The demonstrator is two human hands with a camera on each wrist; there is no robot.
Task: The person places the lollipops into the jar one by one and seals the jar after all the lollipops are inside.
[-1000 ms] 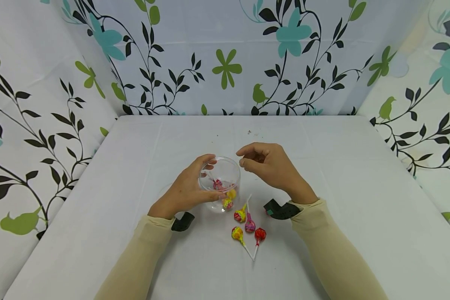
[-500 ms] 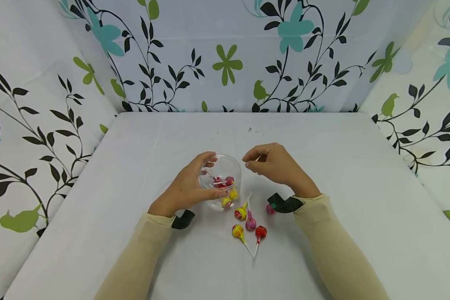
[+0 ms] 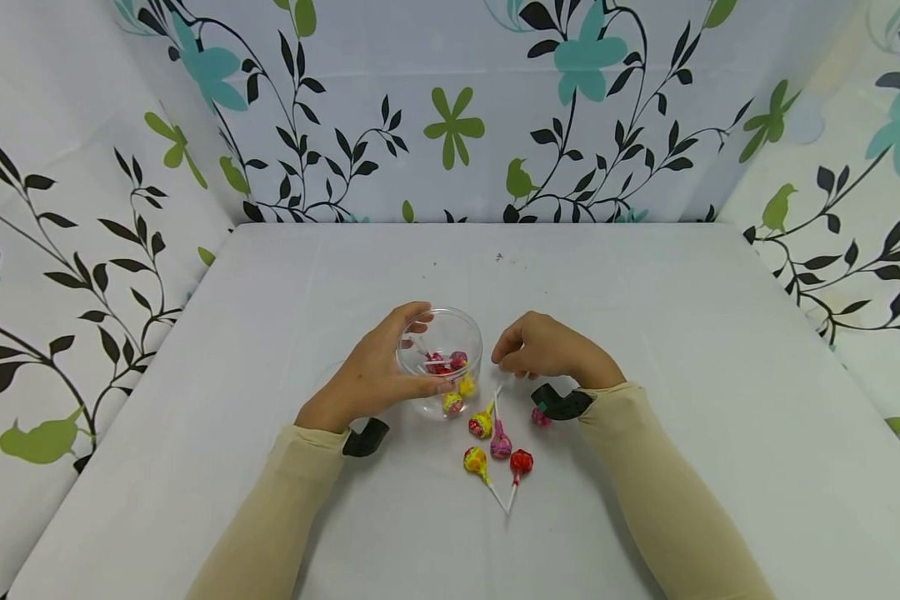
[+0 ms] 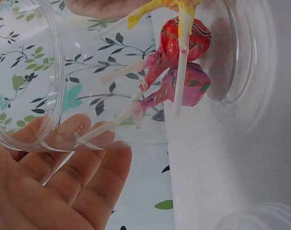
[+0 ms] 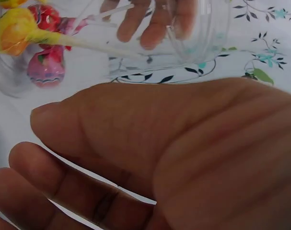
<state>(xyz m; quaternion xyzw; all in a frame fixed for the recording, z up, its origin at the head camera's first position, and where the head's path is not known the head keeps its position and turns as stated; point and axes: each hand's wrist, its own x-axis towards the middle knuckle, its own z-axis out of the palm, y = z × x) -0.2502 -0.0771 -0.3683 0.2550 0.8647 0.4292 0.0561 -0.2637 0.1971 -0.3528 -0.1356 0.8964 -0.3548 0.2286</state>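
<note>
Left hand (image 3: 375,375) grips jar (image 3: 427,407) (long axis upright), mouth up; right hand (image 3: 551,346), fingers loosely bent, near lollipop (image 3: 501,444).

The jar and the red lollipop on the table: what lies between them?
In the head view, a yellow lollipop and a pink lollipop lie between the jar and the red lollipop.

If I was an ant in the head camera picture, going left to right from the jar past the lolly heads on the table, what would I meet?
Jar → near yellow lolly → pink lolly → red lolly → partly hidden pink lolly. The other yellow lolly nearly lines up with the near one, so I left it out.
</note>
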